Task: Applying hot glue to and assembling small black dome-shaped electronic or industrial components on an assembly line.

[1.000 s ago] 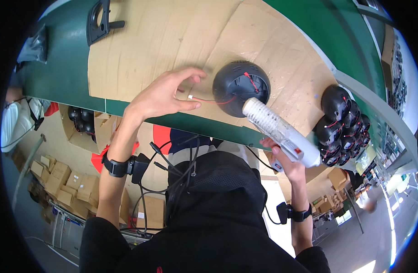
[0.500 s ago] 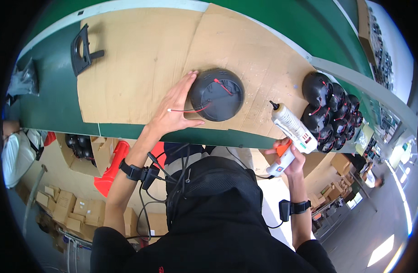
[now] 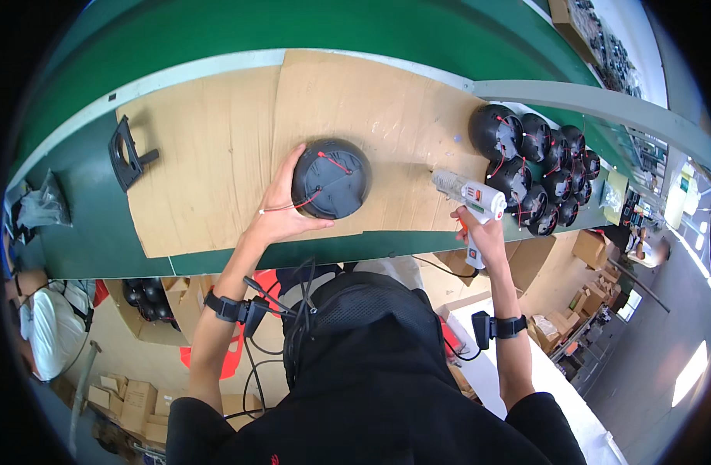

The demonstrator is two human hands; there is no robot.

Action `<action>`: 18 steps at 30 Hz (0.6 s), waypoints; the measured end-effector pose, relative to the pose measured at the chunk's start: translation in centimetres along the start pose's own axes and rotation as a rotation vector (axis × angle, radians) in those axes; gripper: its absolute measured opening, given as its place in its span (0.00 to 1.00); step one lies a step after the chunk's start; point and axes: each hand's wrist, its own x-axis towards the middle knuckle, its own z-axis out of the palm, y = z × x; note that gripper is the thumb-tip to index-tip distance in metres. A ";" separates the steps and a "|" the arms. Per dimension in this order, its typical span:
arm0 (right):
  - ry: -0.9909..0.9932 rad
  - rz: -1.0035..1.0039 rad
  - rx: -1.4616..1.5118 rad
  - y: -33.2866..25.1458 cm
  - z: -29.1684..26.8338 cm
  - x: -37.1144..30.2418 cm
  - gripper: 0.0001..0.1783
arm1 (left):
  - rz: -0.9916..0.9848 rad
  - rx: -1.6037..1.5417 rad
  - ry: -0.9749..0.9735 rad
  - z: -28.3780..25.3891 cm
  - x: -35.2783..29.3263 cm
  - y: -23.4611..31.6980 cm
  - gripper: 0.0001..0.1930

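While the left hand [image 3: 276,219] holds the ball [image 3: 341,188] from its left, fingers curved round it, the right hand [image 3: 489,237] grips the gun [image 3: 470,193], pointing left, apart from the ball.

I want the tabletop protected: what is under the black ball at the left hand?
Brown cardboard shows around the black ball, over a green table. The spot directly beneath is covered; the left hand hides more beside it.

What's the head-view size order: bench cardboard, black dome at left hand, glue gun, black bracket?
1. Bench cardboard
2. Black dome
3. Glue gun and black bracket: too close to rank; right hand hides part of gun.
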 end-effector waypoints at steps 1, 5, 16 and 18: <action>0.010 -0.003 0.026 -0.2 -0.1 -0.1 0.15 | 0.013 0.008 -0.003 -0.2 0.1 0.2 0.68; 0.049 -0.058 -0.101 -0.9 -0.4 -0.6 0.14 | 0.038 0.012 -0.003 -1.5 0.7 1.0 0.68; 0.002 -0.053 1.102 8.7 2.5 -1.0 0.19 | 0.200 0.125 -0.016 -6.6 4.7 4.7 0.67; 0.046 -0.062 1.225 11.2 3.7 -0.4 0.18 | 0.249 0.183 -0.047 -6.7 5.3 6.1 0.67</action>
